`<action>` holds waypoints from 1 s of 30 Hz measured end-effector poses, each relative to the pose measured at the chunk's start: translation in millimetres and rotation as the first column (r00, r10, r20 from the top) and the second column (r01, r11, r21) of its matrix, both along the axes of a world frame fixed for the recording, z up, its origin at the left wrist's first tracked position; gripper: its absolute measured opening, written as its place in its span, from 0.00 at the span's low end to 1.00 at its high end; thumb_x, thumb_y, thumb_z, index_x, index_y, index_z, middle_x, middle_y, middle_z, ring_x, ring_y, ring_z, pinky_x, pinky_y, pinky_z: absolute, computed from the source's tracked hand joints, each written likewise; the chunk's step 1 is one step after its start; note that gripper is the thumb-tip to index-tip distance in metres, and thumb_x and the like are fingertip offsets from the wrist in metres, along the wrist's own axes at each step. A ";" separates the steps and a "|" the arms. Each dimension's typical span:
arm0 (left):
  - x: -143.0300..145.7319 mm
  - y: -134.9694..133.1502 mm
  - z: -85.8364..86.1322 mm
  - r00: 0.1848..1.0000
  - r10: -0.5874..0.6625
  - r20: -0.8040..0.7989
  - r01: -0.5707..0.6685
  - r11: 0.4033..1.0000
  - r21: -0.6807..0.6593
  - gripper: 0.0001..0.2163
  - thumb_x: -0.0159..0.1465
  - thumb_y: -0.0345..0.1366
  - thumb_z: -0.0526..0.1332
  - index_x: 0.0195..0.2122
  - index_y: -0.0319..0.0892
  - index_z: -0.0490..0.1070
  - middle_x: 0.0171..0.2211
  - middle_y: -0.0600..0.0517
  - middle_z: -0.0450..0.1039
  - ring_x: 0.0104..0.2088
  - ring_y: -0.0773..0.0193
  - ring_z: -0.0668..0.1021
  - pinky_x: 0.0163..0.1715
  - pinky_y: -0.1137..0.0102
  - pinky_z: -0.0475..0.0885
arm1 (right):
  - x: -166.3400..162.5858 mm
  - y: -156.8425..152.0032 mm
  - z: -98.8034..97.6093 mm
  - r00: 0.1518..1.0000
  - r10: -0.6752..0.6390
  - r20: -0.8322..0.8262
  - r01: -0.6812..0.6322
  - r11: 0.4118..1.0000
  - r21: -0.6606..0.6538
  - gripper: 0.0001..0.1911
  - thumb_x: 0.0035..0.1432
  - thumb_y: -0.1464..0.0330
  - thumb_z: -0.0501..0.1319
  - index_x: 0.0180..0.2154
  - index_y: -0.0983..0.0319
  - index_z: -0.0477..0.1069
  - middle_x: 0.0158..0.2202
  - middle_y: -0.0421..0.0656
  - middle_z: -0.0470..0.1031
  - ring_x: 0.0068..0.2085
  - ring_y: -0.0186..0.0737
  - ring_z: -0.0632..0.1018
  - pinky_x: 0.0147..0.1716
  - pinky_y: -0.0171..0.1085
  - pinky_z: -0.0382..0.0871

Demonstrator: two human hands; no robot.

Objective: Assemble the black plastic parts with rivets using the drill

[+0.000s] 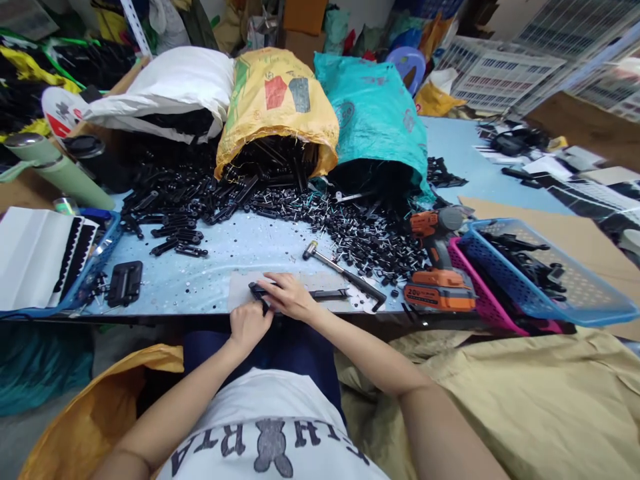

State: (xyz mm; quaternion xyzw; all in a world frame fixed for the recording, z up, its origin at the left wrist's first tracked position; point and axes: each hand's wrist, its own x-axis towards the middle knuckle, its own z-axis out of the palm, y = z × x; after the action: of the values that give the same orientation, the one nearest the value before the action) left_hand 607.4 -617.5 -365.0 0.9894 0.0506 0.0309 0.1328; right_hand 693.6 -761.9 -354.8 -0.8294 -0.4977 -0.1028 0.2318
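At the table's front edge, my left hand is closed around the lower end of a black plastic part. My right hand rests over the same part, its fingers closed on the upper portion, so much of the part is hidden. A long black bar-shaped piece sticks out to the right from beneath my right hand; whether it joins the held part I cannot tell. Both lie over a pale mat. Just beyond, a small hammer with a black grip lies slanted.
Black plastic parts and loose screws spill from white, yellow and teal sacks. An orange cordless drill stands at right by a blue basket. Left are a blue tray and a green bottle.
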 end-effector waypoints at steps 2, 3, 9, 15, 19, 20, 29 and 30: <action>-0.3 -1.3 2.1 0.992 0.056 -0.109 -0.055 0.998 0.010 0.20 0.62 0.47 0.50 0.29 0.37 0.75 0.26 0.41 0.75 0.28 0.54 0.78 0.26 0.67 0.65 | 0.9 20.2 -3.8 0.998 0.045 -0.032 -0.046 0.999 -0.019 0.19 0.64 0.64 0.50 0.55 0.60 0.63 0.48 0.50 0.70 0.46 0.41 0.72 0.44 0.40 0.67; 1.0 -1.8 3.3 0.989 0.067 -0.133 -0.067 0.998 0.004 0.20 0.62 0.46 0.50 0.29 0.37 0.75 0.26 0.41 0.76 0.28 0.53 0.78 0.26 0.67 0.65 | 1.9 25.7 -6.4 0.998 0.048 -0.045 -0.049 0.998 -0.027 0.19 0.65 0.65 0.49 0.56 0.61 0.62 0.46 0.50 0.71 0.44 0.40 0.72 0.43 0.39 0.67; 7.3 4.6 5.0 0.988 0.056 -0.141 -0.058 0.998 -0.010 0.19 0.64 0.44 0.49 0.30 0.38 0.76 0.28 0.41 0.76 0.32 0.53 0.79 0.29 0.67 0.66 | 2.2 30.0 -15.2 1.000 -0.003 -0.001 0.002 0.969 -0.246 0.24 0.61 0.74 0.50 0.59 0.64 0.57 0.45 0.52 0.69 0.41 0.44 0.71 0.41 0.42 0.68; 6.1 13.1 4.2 0.994 -0.041 -0.098 0.041 0.999 0.000 0.17 0.64 0.44 0.51 0.32 0.38 0.74 0.29 0.42 0.76 0.32 0.55 0.78 0.30 0.67 0.67 | -3.2 9.2 -6.2 0.998 0.062 -0.016 -0.064 0.970 -0.235 0.26 0.60 0.74 0.51 0.60 0.61 0.55 0.55 0.52 0.64 0.50 0.44 0.68 0.49 0.45 0.64; 25.8 22.4 5.4 0.852 -0.478 0.215 0.477 0.877 0.059 0.16 0.65 0.41 0.50 0.46 0.40 0.70 0.46 0.41 0.72 0.48 0.53 0.72 0.45 0.63 0.66 | -1.4 -54.1 -10.6 0.979 -0.192 0.075 0.198 0.976 -0.094 0.24 0.59 0.58 0.56 0.53 0.62 0.63 0.52 0.54 0.67 0.51 0.50 0.69 0.49 0.50 0.63; 34.4 22.2 4.8 0.778 -0.582 0.237 0.577 0.811 0.099 0.17 0.65 0.41 0.51 0.50 0.40 0.67 0.49 0.41 0.69 0.51 0.53 0.71 0.47 0.62 0.65 | 0.1 -69.0 -12.7 0.957 -0.276 0.090 0.285 0.954 -0.095 0.25 0.56 0.53 0.58 0.48 0.64 0.67 0.46 0.55 0.70 0.47 0.51 0.71 0.45 0.48 0.66; 36.9 20.9 47.9 0.651 -0.669 0.359 0.734 0.676 -0.071 0.25 0.67 0.47 0.39 0.23 0.40 0.68 0.21 0.47 0.68 0.23 0.63 0.71 0.24 0.69 0.63 | -9.4 -95.0 23.6 0.985 -0.020 -0.171 0.033 0.997 0.071 0.26 0.51 0.44 0.55 0.20 0.59 0.65 0.17 0.40 0.61 0.21 0.36 0.67 0.21 0.35 0.59; 25.3 21.5 60.0 0.605 -0.655 0.453 0.780 0.602 -0.171 0.25 0.68 0.46 0.38 0.23 0.41 0.67 0.19 0.48 0.67 0.21 0.65 0.70 0.23 0.70 0.63 | -15.7 -90.8 27.0 0.969 0.060 -0.238 -0.028 0.990 0.136 0.26 0.52 0.44 0.54 0.21 0.59 0.66 0.17 0.40 0.61 0.21 0.36 0.68 0.22 0.36 0.60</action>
State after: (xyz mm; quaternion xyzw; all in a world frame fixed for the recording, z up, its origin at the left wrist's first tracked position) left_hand 632.7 -596.0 -304.9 0.8599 -0.3778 0.1366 0.3150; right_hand 677.8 -852.8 -327.7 -0.8074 -0.4763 -0.0286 0.3470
